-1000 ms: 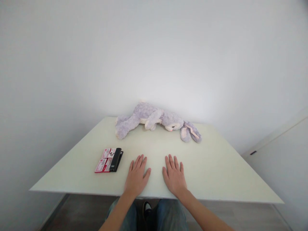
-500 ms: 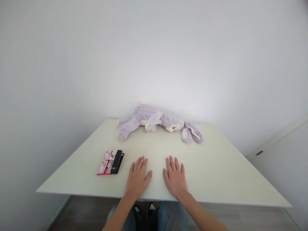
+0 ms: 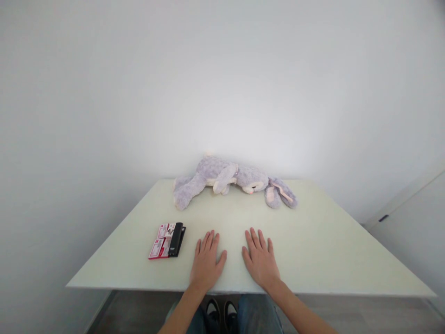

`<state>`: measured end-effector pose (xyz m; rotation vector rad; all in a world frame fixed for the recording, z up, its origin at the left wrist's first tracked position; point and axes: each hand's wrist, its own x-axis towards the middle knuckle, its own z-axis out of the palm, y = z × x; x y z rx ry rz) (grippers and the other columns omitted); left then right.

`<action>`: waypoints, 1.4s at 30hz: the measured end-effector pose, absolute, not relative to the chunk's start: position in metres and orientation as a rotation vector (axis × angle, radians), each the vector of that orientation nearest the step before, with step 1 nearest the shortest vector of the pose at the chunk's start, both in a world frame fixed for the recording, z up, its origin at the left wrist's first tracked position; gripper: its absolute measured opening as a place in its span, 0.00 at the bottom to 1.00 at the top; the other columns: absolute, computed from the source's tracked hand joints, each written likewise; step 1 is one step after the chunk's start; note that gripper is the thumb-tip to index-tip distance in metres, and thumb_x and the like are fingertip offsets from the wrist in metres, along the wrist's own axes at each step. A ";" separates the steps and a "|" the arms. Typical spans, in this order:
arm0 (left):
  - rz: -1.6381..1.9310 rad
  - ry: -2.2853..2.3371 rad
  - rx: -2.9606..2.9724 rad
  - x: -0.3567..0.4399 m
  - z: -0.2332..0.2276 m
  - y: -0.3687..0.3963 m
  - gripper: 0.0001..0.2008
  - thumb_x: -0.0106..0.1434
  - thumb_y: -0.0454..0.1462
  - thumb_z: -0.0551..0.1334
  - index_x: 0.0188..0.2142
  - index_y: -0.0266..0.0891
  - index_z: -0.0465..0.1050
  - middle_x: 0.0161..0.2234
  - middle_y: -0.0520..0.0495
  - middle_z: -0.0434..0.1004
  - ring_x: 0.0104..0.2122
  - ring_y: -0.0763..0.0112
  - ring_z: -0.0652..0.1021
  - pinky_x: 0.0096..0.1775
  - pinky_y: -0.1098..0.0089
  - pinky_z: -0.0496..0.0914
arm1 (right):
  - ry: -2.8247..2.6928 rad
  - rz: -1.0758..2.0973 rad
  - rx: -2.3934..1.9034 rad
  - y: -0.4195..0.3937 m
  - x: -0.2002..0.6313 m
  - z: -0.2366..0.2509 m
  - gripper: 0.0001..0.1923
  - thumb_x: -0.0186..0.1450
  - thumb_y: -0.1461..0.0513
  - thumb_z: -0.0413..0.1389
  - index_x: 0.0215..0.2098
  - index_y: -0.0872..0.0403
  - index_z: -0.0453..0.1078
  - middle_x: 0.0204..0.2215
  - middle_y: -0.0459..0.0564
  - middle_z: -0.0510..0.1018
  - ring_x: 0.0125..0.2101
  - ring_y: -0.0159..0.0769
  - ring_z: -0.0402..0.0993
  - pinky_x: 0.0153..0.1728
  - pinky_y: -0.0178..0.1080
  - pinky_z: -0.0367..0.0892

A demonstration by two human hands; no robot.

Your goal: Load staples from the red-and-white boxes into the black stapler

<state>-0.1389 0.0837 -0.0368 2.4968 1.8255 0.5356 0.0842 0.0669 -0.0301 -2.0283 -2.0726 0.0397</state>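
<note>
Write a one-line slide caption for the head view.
Both hands, left and right, lie flat on a pale table; a red-and-black pack sits left, a plush bunny at the far edge.

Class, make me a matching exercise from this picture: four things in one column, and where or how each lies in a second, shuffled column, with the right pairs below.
Things
1. plush rabbit
2. red pack
3. left hand
4. right hand

Places
A. flat on the table, nearest the pack
B. on its side along the far edge
C. flat on the table, on the side away from the pack
D. near the left edge, with a black object against it

Pairs: 1-B, 2-D, 3-A, 4-C
</note>
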 end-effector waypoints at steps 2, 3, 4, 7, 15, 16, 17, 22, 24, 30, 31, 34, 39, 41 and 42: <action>0.530 1.828 2.497 -0.139 -0.037 0.084 0.30 0.73 0.49 0.50 0.71 0.45 0.51 0.73 0.45 0.49 0.72 0.59 0.51 0.70 0.48 0.49 | -2.071 0.035 -2.025 0.067 0.084 -0.030 0.33 0.75 0.48 0.37 0.75 0.45 0.42 0.75 0.46 0.43 0.74 0.48 0.33 0.69 0.60 0.32; 0.528 1.829 2.497 -0.139 -0.037 0.084 0.31 0.73 0.49 0.50 0.71 0.45 0.51 0.73 0.45 0.49 0.72 0.59 0.50 0.70 0.48 0.49 | -2.070 0.033 -2.022 0.067 0.084 -0.030 0.33 0.75 0.49 0.37 0.75 0.46 0.42 0.75 0.46 0.43 0.74 0.48 0.33 0.69 0.60 0.32; 0.525 1.829 2.498 -0.139 -0.036 0.084 0.31 0.73 0.49 0.50 0.71 0.44 0.50 0.73 0.45 0.48 0.72 0.59 0.50 0.70 0.48 0.49 | -2.070 0.031 -2.020 0.067 0.084 -0.030 0.33 0.75 0.49 0.37 0.75 0.46 0.42 0.75 0.46 0.44 0.74 0.48 0.33 0.69 0.60 0.32; 0.516 1.829 2.498 -0.139 -0.036 0.084 0.31 0.73 0.49 0.50 0.71 0.44 0.50 0.74 0.45 0.48 0.73 0.60 0.49 0.70 0.48 0.49 | -2.072 0.028 -2.013 0.068 0.084 -0.031 0.33 0.74 0.49 0.37 0.75 0.46 0.43 0.75 0.46 0.44 0.74 0.48 0.34 0.69 0.60 0.33; 0.493 1.828 2.506 -0.139 -0.038 0.084 0.31 0.74 0.49 0.48 0.72 0.44 0.49 0.74 0.45 0.47 0.73 0.61 0.49 0.70 0.49 0.48 | -2.058 0.040 -1.998 0.067 0.086 -0.033 0.33 0.74 0.49 0.38 0.75 0.45 0.43 0.75 0.46 0.44 0.74 0.48 0.33 0.69 0.60 0.33; 0.490 1.830 2.506 -0.139 -0.038 0.084 0.31 0.74 0.49 0.48 0.72 0.44 0.49 0.74 0.45 0.47 0.73 0.60 0.49 0.70 0.49 0.48 | -2.057 0.041 -1.996 0.067 0.086 -0.033 0.33 0.74 0.49 0.38 0.75 0.45 0.43 0.75 0.46 0.44 0.74 0.48 0.33 0.69 0.60 0.33; 0.488 1.831 2.506 -0.139 -0.038 0.084 0.31 0.74 0.49 0.48 0.72 0.44 0.50 0.74 0.45 0.47 0.73 0.60 0.49 0.70 0.49 0.48 | -2.055 0.043 -1.994 0.067 0.086 -0.033 0.32 0.74 0.49 0.38 0.75 0.45 0.44 0.75 0.46 0.44 0.74 0.48 0.34 0.69 0.60 0.33; 0.489 1.829 2.505 -0.139 -0.036 0.083 0.30 0.74 0.48 0.49 0.72 0.45 0.50 0.74 0.45 0.48 0.73 0.58 0.50 0.70 0.47 0.48 | -2.051 0.045 -1.995 0.067 0.086 -0.034 0.32 0.74 0.49 0.38 0.75 0.45 0.44 0.75 0.46 0.45 0.74 0.48 0.34 0.69 0.60 0.34; 0.493 1.826 2.506 -0.139 -0.036 0.083 0.30 0.74 0.48 0.49 0.72 0.45 0.50 0.74 0.45 0.48 0.73 0.58 0.49 0.70 0.47 0.48 | -2.048 0.046 -2.000 0.068 0.086 -0.035 0.33 0.74 0.49 0.38 0.75 0.46 0.44 0.75 0.47 0.46 0.74 0.48 0.35 0.69 0.60 0.33; 0.504 1.819 2.505 -0.139 -0.035 0.083 0.30 0.74 0.49 0.48 0.72 0.45 0.51 0.73 0.44 0.49 0.72 0.57 0.50 0.70 0.46 0.49 | -2.044 0.042 -2.012 0.068 0.086 -0.036 0.33 0.74 0.48 0.38 0.75 0.45 0.44 0.75 0.45 0.45 0.74 0.47 0.34 0.69 0.59 0.32; 0.507 1.818 2.504 -0.139 -0.035 0.083 0.30 0.74 0.49 0.48 0.72 0.45 0.51 0.73 0.44 0.49 0.72 0.57 0.50 0.70 0.46 0.49 | -2.045 0.040 -2.013 0.068 0.086 -0.035 0.33 0.74 0.48 0.38 0.75 0.45 0.44 0.75 0.45 0.45 0.74 0.47 0.34 0.69 0.59 0.32; 0.516 1.814 2.501 -0.139 -0.036 0.083 0.30 0.74 0.49 0.48 0.72 0.45 0.51 0.73 0.44 0.49 0.73 0.57 0.49 0.70 0.45 0.48 | -2.046 0.034 -2.020 0.067 0.086 -0.035 0.33 0.74 0.48 0.38 0.75 0.45 0.44 0.75 0.45 0.45 0.74 0.47 0.34 0.69 0.59 0.32; 0.528 1.809 2.489 -0.139 -0.036 0.082 0.30 0.74 0.49 0.49 0.72 0.45 0.50 0.74 0.45 0.48 0.73 0.58 0.49 0.70 0.46 0.47 | -2.053 0.031 -2.028 0.067 0.085 -0.035 0.33 0.74 0.48 0.37 0.75 0.45 0.43 0.75 0.45 0.44 0.74 0.47 0.33 0.69 0.59 0.32; 0.532 1.809 2.482 -0.139 -0.036 0.082 0.30 0.74 0.48 0.49 0.72 0.45 0.50 0.74 0.45 0.48 0.73 0.59 0.49 0.70 0.46 0.47 | -2.056 0.030 -2.031 0.067 0.085 -0.034 0.33 0.74 0.48 0.37 0.75 0.45 0.43 0.75 0.45 0.44 0.74 0.47 0.33 0.69 0.59 0.32; 0.535 1.809 2.479 -0.139 -0.036 0.082 0.30 0.74 0.48 0.49 0.72 0.45 0.50 0.74 0.45 0.48 0.73 0.59 0.49 0.70 0.46 0.47 | -2.059 0.030 -2.031 0.067 0.085 -0.034 0.33 0.74 0.48 0.37 0.75 0.45 0.43 0.75 0.45 0.44 0.74 0.47 0.33 0.69 0.59 0.33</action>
